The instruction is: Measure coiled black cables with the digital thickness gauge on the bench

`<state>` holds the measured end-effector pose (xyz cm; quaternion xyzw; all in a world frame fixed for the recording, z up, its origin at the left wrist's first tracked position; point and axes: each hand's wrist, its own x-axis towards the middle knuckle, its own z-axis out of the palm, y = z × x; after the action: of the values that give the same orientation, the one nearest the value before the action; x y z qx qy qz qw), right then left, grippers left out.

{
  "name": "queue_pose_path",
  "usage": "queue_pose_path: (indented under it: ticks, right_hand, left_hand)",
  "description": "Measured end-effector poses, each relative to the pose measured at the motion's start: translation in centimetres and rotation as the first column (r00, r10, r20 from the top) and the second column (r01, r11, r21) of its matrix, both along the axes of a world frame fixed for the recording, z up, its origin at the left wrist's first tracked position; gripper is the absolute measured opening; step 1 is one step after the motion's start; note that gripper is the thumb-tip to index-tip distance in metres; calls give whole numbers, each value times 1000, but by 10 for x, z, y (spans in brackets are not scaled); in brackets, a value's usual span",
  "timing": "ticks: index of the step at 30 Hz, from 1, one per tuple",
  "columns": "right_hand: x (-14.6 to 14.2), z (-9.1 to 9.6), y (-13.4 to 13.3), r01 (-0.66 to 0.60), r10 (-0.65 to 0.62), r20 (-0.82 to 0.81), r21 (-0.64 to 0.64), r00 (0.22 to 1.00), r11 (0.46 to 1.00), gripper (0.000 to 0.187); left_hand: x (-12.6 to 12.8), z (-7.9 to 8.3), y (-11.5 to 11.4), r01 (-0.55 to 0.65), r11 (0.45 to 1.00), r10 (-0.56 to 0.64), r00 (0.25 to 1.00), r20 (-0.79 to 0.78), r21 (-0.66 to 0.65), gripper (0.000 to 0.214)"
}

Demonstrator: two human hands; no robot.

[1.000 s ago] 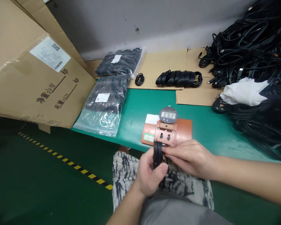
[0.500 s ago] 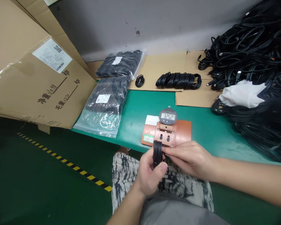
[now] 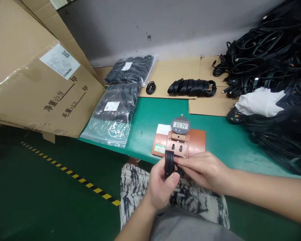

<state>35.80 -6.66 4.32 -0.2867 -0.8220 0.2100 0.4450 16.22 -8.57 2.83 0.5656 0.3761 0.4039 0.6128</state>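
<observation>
My left hand (image 3: 160, 187) grips a coiled black cable (image 3: 169, 162) upright at the near edge of the green table (image 3: 225, 137). Just to its right, my right hand (image 3: 205, 169) pinches the cable's end against the front of a copper-coloured test fixture (image 3: 179, 145). On top of that fixture a round digital gauge (image 3: 180, 125) reads 6574. What my right fingertips hold is hidden by the hand.
A big cardboard box (image 3: 32, 77) leans at the left. Two clear bags of black cables (image 3: 115, 112) lie beside it. At the back a row of coiled cables (image 3: 192, 87) rests on cardboard sheets. The right is heaped with loose black cables (image 3: 273, 73) around a white cloth (image 3: 259, 102).
Both hands have stayed put on the cable at the fixture. The gauge reading has gone from 0763 to 3252 to 6574. The view shifted slightly.
</observation>
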Motion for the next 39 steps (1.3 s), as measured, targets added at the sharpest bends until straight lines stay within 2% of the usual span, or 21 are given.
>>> queue_pose_path:
  ticks: [24, 39]
  right_hand:
    - [-2, 2, -1, 11, -11, -7, -23, 1000, 1000, 34]
    - [-2, 3, -2, 29, -29, -17, -8, 999, 1000, 32]
  left_hand:
    - [0, 2, 0, 8, 1000, -8, 1000, 20, 4, 31]
    - [0, 3, 0, 7, 1000, -7, 1000, 3, -7, 34]
